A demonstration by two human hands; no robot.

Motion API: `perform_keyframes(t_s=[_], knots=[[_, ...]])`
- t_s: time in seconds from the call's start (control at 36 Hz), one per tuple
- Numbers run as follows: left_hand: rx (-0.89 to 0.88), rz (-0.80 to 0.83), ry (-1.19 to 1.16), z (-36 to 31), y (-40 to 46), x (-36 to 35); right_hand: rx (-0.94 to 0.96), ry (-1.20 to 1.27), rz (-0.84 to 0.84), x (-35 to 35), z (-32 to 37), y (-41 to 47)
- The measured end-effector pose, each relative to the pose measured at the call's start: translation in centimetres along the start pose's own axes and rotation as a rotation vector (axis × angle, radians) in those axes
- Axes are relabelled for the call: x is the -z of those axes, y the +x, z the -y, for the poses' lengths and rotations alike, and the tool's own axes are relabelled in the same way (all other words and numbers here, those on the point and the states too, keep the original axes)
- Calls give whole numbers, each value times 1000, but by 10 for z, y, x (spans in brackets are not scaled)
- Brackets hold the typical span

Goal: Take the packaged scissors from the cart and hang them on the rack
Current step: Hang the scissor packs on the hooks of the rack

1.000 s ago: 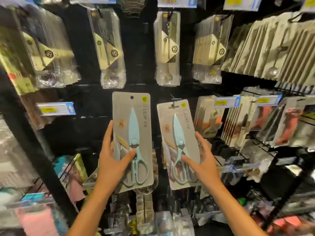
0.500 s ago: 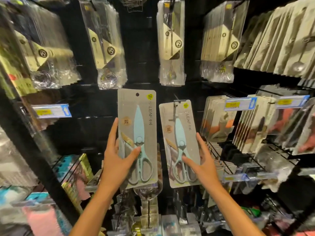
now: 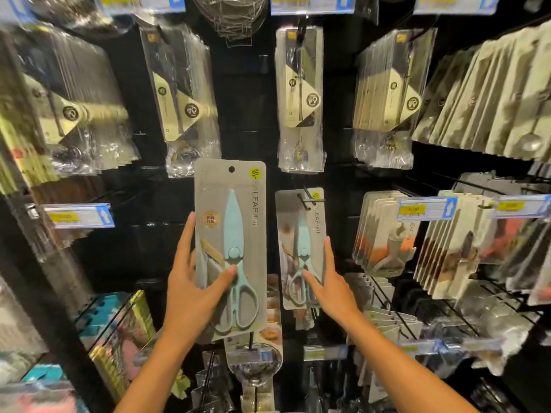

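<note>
Two grey carded packs of light-blue scissors face me at the black rack. My left hand [image 3: 190,281] grips the nearer pack [image 3: 238,210] upright, thumb across the scissor handles, fingers behind its left edge; its hang hole is free of any hook. The second pack [image 3: 298,234] hangs on a black wire hook [image 3: 305,199] to the right. My right hand [image 3: 331,281] holds that pack's lower half, thumb on the front over the handles, fingers along its right edge.
Bagged utensils [image 3: 301,99] hang on the row of hooks above. Stacks of carded goods [image 3: 384,234] fill hooks to the right, with blue price tags [image 3: 426,208]. A black upright post [image 3: 35,278] stands at left. More packs and hooks [image 3: 253,353] crowd below my hands.
The right-hand pack has slid further back along its hook, away from me. Both hands have risen in the view, and the left pack came up with them.
</note>
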State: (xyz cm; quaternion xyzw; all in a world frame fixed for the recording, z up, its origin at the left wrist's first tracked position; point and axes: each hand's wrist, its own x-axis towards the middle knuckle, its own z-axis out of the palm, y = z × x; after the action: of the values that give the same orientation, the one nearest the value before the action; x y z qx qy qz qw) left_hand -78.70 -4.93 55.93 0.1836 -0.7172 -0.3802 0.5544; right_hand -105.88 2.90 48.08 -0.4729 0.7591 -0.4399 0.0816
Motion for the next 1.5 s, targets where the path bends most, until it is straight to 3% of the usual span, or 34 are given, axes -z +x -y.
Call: perform_keyframes(t_s=[0.28, 0.67, 0.78, 0.92, 1.03, 1.25, 1.5], knots=[[-25, -31, 0, 2, 9, -5, -100, -112, 25, -13, 2, 56], [-5, -19, -21, 1, 6, -6, -81, 101, -12, -6, -6, 42], [11, -7, 4, 4, 3, -7, 14, 289, 144, 8, 13, 18], [27, 11, -4, 7, -3, -18, 261, 472, 294, 23, 48, -21], [49, 35, -21, 13, -11, -30, 342, 484, 177, 27, 59, -36], [129, 71, -67, 24, -30, -49, 293, 464, 71, 27, 45, -48], [231, 279, -55, 38, -46, -62, 237, 450, -27, 33, 13, -67]])
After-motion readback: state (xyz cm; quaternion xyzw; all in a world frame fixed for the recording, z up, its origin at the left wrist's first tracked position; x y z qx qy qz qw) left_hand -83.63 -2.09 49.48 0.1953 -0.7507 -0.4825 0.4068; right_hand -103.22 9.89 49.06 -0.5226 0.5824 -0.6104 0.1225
